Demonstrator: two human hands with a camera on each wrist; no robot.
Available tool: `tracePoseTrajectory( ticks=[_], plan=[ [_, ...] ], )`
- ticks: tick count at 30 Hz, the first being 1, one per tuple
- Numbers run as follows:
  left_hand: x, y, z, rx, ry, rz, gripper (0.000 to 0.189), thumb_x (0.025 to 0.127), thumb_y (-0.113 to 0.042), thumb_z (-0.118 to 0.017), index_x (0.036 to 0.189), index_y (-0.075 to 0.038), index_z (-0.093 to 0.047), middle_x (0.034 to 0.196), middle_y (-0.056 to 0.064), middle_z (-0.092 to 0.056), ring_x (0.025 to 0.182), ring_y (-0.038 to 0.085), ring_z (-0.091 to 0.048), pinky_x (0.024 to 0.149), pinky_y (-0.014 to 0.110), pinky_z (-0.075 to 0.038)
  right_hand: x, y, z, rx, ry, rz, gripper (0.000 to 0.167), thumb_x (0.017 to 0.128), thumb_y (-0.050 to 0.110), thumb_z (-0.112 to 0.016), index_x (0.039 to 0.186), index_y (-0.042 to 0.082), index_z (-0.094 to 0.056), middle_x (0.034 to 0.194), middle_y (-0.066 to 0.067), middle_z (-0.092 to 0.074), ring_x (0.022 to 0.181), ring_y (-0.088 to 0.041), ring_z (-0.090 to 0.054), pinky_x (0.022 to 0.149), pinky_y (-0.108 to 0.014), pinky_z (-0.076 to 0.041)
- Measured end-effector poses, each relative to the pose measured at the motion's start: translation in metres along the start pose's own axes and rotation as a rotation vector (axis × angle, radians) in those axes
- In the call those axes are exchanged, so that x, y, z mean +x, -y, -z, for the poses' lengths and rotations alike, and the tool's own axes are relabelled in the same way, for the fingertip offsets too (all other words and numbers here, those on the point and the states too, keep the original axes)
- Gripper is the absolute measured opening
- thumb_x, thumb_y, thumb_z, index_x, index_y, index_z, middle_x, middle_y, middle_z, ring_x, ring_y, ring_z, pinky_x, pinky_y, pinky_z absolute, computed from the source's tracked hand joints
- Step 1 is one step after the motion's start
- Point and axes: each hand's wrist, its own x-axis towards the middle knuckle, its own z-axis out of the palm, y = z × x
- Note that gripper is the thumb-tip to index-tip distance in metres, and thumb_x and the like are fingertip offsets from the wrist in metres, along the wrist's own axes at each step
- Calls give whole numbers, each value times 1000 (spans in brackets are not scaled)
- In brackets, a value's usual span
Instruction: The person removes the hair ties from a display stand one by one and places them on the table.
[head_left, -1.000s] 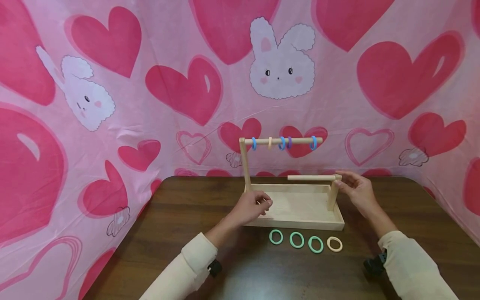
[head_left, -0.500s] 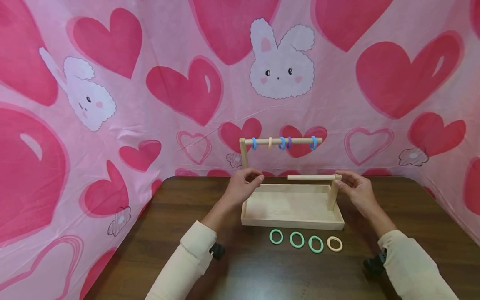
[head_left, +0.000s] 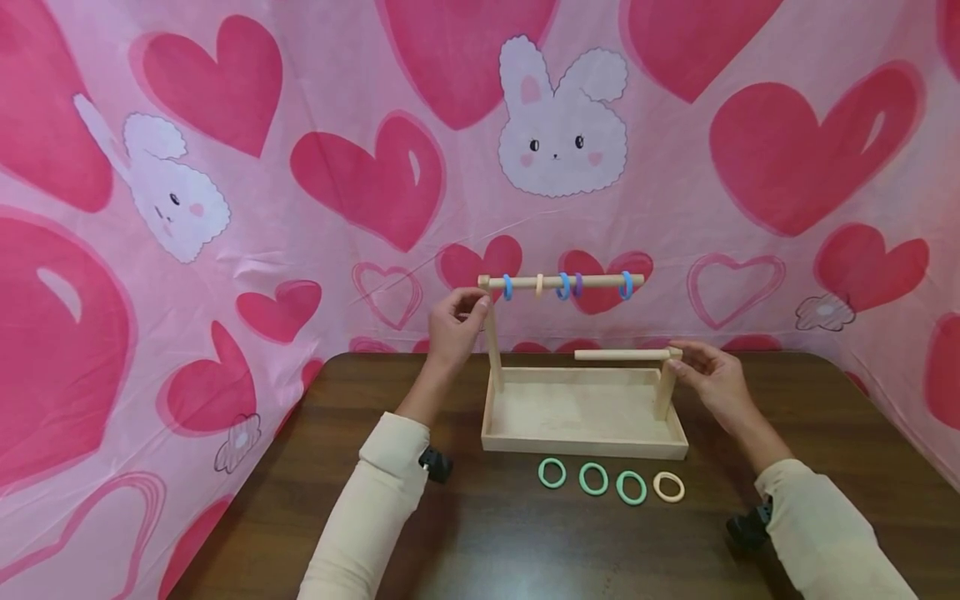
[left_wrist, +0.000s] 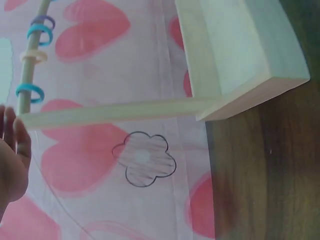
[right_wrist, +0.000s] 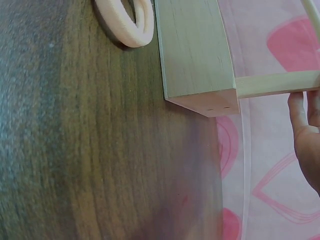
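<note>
A pale wooden rack has a shallow tray (head_left: 585, 450) as its base. Its taller left post (head_left: 492, 346) bears a long rod (head_left: 592, 282), and the shorter right post (head_left: 665, 390) a lower, bare rod (head_left: 621, 356). On the upper rod hang several rings: blue ones, a cream ring (head_left: 539, 285) and a purple ring (head_left: 578, 284). My left hand (head_left: 452, 333) holds the top of the left post between thumb and fingers, just beside the rod's end. Thumb in front, my right hand (head_left: 716, 383) grips the top of the right post.
In front of the tray, three green rings, including a middle green ring (head_left: 593, 479), and a cream ring (head_left: 669, 487) lie in a row on the dark wooden table (head_left: 525, 542). Behind the table hangs a pink cloth (head_left: 360, 208) with hearts and rabbits.
My left hand has risen from the tray's left end, moving up and left to the top of the tall post. The right hand, rack and rings stay in place.
</note>
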Motion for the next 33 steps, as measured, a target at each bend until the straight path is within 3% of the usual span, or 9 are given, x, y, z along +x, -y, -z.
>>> tracePoseTrajectory(
  ticks=[4,8,12,17,19,22,25,30,33],
  plan=[
    [12,4,5,26,-78,-19,18,92,-2,-69,107,7,-72,94,29,-70,75,0,-58,63,11,-48,0,0,-1,-16,-4,-14,35,90,-15,-65,115,9,-74,94,21,-75,82,7,-64,68,-8,-51],
    [24,10,10,46,-94,-4,25,92,-4,-70,115,6,-70,106,28,-69,89,14,-63,69,14,-47,-1,0,-1,-48,-11,-26,33,90,-13,-66,116,5,-73,92,22,-74,81,8,-62,68,-9,-50],
    [32,13,12,27,-24,37,34,94,-7,-69,126,5,-65,119,30,-67,111,35,-65,85,31,-52,-1,0,-1,-82,-19,-23,33,90,-13,-66,116,7,-74,92,24,-73,80,8,-61,67,-9,-50],
    [37,15,8,-2,63,69,38,96,-6,-68,131,7,-61,127,32,-64,121,41,-62,103,52,-51,-1,-1,0,-66,-17,-19,34,90,-13,-66,116,8,-74,90,22,-73,80,7,-61,67,-9,-50],
    [38,15,6,-7,78,73,38,96,-5,-67,131,9,-61,126,33,-65,120,41,-63,102,48,-54,-1,-1,0,-53,-16,-19,34,90,-13,-66,116,7,-74,89,21,-73,79,6,-61,66,-9,-50],
    [39,15,2,-7,93,89,34,97,-5,-66,127,9,-63,122,32,-67,116,38,-66,93,31,-59,-1,-1,0,-37,-15,-18,34,90,-14,-66,116,7,-74,89,20,-73,79,6,-62,67,-9,-50],
    [40,17,0,7,108,105,29,98,-5,-66,123,9,-66,118,29,-70,110,34,-68,83,17,-55,-1,-1,0,-25,-12,-14,35,90,-14,-65,115,9,-75,90,20,-74,80,6,-62,68,-10,-51],
    [41,23,-2,11,129,87,27,97,-3,-66,122,8,-67,116,30,-71,102,30,-69,81,16,-52,0,-1,0,1,0,-9,42,90,-15,-64,112,20,-76,91,19,-74,80,6,-63,68,-10,-52],
    [40,27,-3,-8,132,69,27,96,-1,-66,121,9,-66,115,32,-70,98,21,-70,81,16,-53,0,-1,1,22,6,-5,42,90,-15,-64,111,20,-76,92,19,-75,81,6,-64,69,-10,-53]
  ],
)
